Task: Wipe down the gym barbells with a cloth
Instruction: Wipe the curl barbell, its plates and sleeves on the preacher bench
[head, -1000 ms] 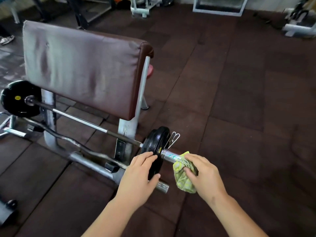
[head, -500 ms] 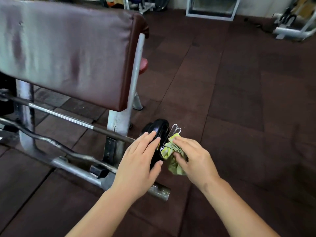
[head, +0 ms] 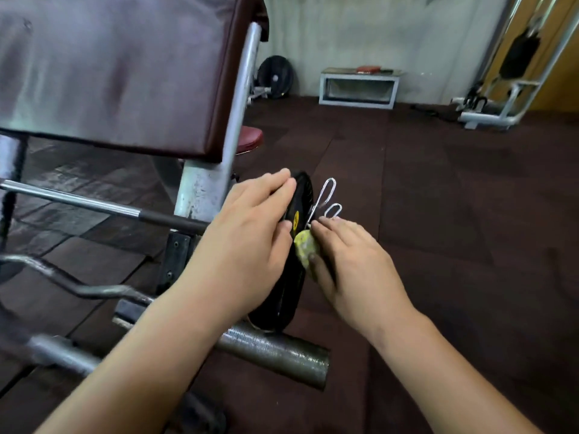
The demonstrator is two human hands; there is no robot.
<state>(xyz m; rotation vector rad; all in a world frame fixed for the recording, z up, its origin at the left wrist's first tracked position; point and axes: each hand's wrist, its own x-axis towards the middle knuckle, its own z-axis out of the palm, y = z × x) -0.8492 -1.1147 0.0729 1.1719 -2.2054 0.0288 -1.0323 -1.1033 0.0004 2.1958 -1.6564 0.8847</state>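
Note:
A straight barbell [head: 94,205] rests across the curl bench rack, with a black weight plate [head: 297,214] on its near end. My left hand [head: 247,242] lies over the plate's rim, fingers on its top edge. My right hand [head: 351,261] holds a bunched yellow-green cloth [head: 305,249] against the bar sleeve just outside the plate, below the silver spring collar [head: 327,198]. The sleeve itself is hidden by the cloth and hand. A curled bar [head: 72,285] lies lower, in front of the rack.
The bench's maroon pad [head: 119,73] fills the upper left on its white post [head: 203,189]. A thick steel base tube [head: 275,352] sticks out below the plate. On the dark rubber floor at the back are a weight plate [head: 275,77], a metal box [head: 358,87] and a cable machine [head: 513,73].
The view has come closer and tilted up. My right hand has slid the cloth along the sleeve up against the plate. My left hand stays on the plate's rim.

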